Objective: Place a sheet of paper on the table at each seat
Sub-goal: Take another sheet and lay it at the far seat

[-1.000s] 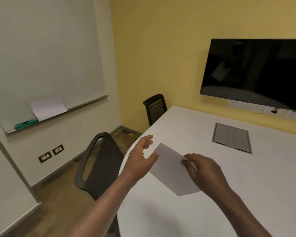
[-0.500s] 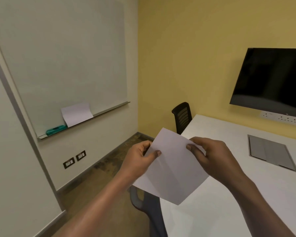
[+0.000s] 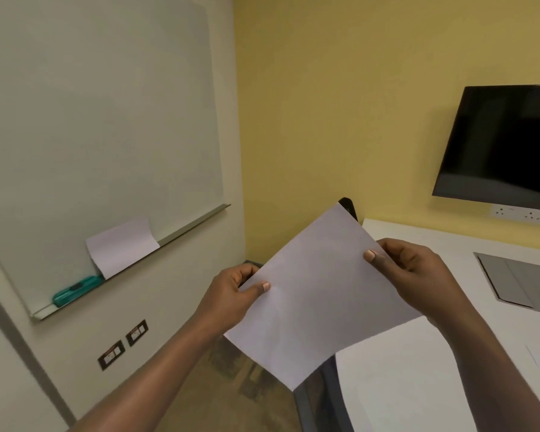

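A yellow wall [image 3: 325, 120] backs the white table [image 3: 418, 369] — both hands, left [image 3: 231, 294] and right [image 3: 418, 275], pinch a paper [image 3: 318, 300] held up, apparently above the table's edge.

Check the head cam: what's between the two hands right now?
Only the sheet of paper. In the head view it spans the gap, pinched at its edges by left hand and right hand, held up off the white table.
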A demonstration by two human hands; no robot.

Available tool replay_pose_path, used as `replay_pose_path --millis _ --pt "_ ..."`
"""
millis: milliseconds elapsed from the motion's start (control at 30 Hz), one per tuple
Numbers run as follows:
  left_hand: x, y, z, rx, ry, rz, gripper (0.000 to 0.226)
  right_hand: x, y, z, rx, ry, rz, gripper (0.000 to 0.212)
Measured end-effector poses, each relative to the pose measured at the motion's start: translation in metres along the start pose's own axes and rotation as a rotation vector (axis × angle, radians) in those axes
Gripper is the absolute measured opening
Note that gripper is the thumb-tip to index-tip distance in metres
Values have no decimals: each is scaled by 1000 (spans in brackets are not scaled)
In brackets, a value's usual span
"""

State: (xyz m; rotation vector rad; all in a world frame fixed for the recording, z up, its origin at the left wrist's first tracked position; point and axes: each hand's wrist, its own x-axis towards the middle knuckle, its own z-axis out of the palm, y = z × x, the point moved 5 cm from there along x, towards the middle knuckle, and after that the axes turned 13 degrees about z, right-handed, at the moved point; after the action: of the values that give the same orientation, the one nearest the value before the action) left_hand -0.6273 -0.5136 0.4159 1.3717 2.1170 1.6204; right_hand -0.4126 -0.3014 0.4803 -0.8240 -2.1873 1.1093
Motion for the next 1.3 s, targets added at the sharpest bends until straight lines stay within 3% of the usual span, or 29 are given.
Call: replay_pose_path --millis 200,567,767,900,1033,1300 --pt "78 -54 -38 -23 -35 13 8 51 4 28 59 122 77 30" --pt "255 -175 -72 -232 -187 31 12 164 72 142 512 288 430 79" --pt "360 -224 -71 -321 -298 0 9 230 86 228 596 181 638 62" --pt "416 -244 -48 -352 -379 -7 9 262 93 257 601 148 673 37" --pt "469 -260 -2 -333 -449 10 7 295 120 254 595 216 723 23" --pt "571 -261 150 -234 -615 87 7 365 207 185 596 451 761 20"
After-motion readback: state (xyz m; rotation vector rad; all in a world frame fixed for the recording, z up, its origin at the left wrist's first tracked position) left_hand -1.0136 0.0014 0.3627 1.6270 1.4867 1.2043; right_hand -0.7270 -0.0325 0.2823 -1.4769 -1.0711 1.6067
